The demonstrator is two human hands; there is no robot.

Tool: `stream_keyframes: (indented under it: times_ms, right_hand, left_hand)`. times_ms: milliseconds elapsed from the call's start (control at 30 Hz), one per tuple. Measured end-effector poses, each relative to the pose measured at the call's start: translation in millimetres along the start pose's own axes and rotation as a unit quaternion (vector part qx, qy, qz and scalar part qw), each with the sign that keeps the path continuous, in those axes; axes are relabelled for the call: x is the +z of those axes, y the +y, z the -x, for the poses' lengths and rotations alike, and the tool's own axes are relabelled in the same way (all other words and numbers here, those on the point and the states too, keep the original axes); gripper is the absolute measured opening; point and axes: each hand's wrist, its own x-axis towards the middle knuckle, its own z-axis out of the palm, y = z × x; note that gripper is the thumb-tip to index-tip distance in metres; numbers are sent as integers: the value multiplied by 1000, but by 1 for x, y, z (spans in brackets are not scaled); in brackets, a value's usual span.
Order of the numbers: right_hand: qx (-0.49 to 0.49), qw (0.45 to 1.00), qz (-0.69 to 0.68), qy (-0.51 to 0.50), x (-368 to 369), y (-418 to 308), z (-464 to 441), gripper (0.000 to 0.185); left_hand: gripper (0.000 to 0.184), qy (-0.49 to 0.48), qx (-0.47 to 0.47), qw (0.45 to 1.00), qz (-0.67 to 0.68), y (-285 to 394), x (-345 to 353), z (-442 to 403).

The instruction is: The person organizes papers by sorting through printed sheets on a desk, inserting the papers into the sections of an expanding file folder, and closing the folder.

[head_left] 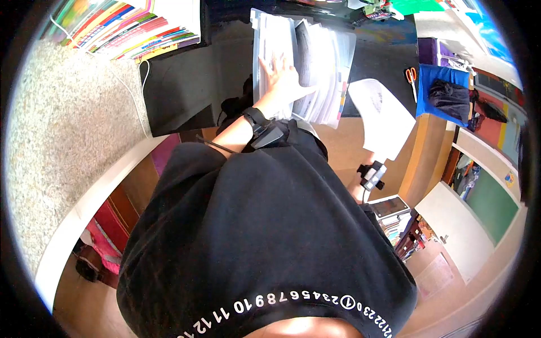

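Observation:
A clear plastic document folder (332, 73) lies spread apart at the front edge of the black table, with papers in its sleeves and small coloured tabs along its right side. My left hand (279, 81) rests on its left part, fingers spread and thumb stretched to the right. To the right of the folder, my right hand (370, 158) holds a white sheet of paper (386, 115) by its near end. The sheet bends and hides most of those fingers. Some print shows faintly near its top.
The black table (180, 84) runs across the front. Orange-handled scissors (412, 84) lie at its right, beside a blue cloth or bag (426, 90) with a dark bundle on it. Books (124, 31) stand in a row at upper left. A book stack (394, 217) stands right of me.

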Motion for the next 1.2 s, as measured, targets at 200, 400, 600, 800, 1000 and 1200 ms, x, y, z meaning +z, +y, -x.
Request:
stream_keyframes:
  times_ms: [200,400,600,800,1000,1200]
  right_hand:
    - [-89,977,189,29,-26,-2,-12,25]
    - [226,931,-271,-89,20,35,30,15]
    - [361,920,-5,-151,35,78,78,22]
    - [-108,766,526,-353,87,116,74,25]
    - [-309,650,631,-289,85,137,49,26]
    - [-333,622,631,-323,80,138,49,30]
  left_hand:
    - [89,-46,1,999,-12,12,-9,-4]
    - [87,-37,8,999,-31,15,-5,-1]
    - [78,-47,10,997,-57,14,-13,-1]
    - [64,202,166,944,199,-8,5,20]
    - [61,149,148,964,161,-22,16,28]
    - [58,144,144,965,163,-25,19,28]
